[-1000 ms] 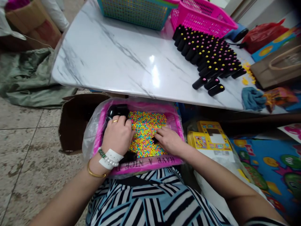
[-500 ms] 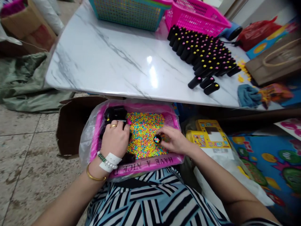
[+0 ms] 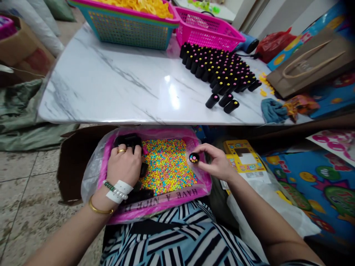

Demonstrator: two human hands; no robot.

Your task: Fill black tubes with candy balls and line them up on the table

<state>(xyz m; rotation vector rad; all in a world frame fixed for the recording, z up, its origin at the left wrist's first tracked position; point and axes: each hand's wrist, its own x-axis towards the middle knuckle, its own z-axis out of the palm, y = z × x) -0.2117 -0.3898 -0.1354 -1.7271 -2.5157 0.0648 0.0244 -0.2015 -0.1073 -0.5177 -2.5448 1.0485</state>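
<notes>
My right hand (image 3: 215, 162) pinches a small black tube (image 3: 194, 158) between thumb and fingers, over the right rim of a pink basket (image 3: 206, 186). Coloured beads show in the tube's mouth, which faces me. Many small yellow, pink and blue beads (image 3: 166, 166) fill the plastic-lined basket. At its left side my left hand (image 3: 124, 166) lies on several loose black tubes (image 3: 129, 140), fingers bent down and closed among them. Its fingertips are hidden, so what they grip I cannot make out.
On the marble-look table (image 3: 111, 92) many black tubes (image 3: 219, 68) with pink or yellow tops stand close together. Behind them are a pink basket (image 3: 205, 31) and a teal basket (image 3: 130, 31) of yellow pieces. An open cardboard box (image 3: 73, 166) stands left; yellow packaging (image 3: 244, 157) lies right.
My right hand has lifted the black tube out of the beads and moved it right, to the basket's rim. My left hand has stayed among the black tubes. The view has shifted.
</notes>
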